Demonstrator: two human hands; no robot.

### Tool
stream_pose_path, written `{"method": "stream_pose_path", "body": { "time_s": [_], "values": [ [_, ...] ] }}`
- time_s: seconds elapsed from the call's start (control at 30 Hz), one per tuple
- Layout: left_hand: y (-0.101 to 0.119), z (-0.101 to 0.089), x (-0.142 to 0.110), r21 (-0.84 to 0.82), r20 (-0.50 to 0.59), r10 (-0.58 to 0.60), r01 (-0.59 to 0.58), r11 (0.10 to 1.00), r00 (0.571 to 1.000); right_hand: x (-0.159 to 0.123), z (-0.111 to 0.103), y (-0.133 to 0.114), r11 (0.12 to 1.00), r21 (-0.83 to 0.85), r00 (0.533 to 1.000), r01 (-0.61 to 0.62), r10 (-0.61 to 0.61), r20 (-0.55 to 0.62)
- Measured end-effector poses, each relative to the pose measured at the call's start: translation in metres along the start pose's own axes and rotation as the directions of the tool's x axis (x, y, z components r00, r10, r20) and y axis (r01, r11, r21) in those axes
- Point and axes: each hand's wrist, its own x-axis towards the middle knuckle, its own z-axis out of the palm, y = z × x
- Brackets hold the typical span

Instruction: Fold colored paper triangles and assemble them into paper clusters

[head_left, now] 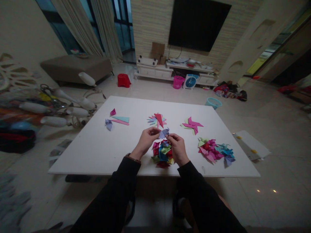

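Note:
Between my two hands, above the table's middle, is a lavender origami crane (163, 133). My left hand (147, 139) pinches one side of it, and my right hand (178, 147) pinches the other. Directly below lies a heap of folded paper pieces (162, 153) in red, green, blue and yellow, partly covered by my right hand. Just beyond my hands rests a many-pointed paper piece (153, 120) with a red folded strip (159, 119) on top.
The white table (97, 149) also bears a pink and green paper pinwheel (191, 125), a pile of paper cranes (215, 150) at right, and folded strips (120, 119) with small lavender (108, 124) and magenta (113, 112) pieces at left. A blue basket (213, 103) stands past the far right corner.

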Motion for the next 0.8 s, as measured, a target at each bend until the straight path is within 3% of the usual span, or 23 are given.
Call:
{"method": "stream_pose_path", "body": {
  "time_s": [0.27, 0.43, 0.5, 0.6, 0.7, 0.8],
  "values": [
    [0.002, 0.001, 0.0, 0.017, 0.004, -0.005, 0.005, 1.0, 1.0, 0.002, -0.003, -0.01, 0.991, -0.117, 0.997, 0.071, -0.068, 0.033],
    [0.003, -0.004, -0.001, 0.05, -0.033, -0.011, 0.013, 0.999, 0.999, 0.026, -0.035, -0.025, 0.901, -0.362, 0.968, 0.239, -0.248, 0.022],
    [0.005, -0.007, -0.003, 0.06, -0.057, -0.015, 0.018, 0.998, 0.998, 0.039, -0.056, -0.028, 0.815, -0.509, 0.951, 0.278, -0.306, 0.03],
    [0.008, -0.012, -0.004, 0.072, -0.089, -0.019, 0.025, 0.997, 0.996, 0.053, -0.089, -0.031, 0.582, -0.756, 0.936, 0.299, -0.331, 0.116],
    [0.009, -0.015, -0.004, 0.073, -0.098, -0.014, 0.022, 0.997, 0.995, 0.063, -0.119, -0.034, 0.331, -0.899, 0.948, 0.287, -0.232, 0.217],
    [0.009, -0.017, -0.004, 0.068, -0.098, -0.013, 0.02, 0.997, 0.995, 0.068, -0.147, -0.036, 0.152, -0.955, 0.966, 0.256, -0.071, 0.247]
  ]
}}
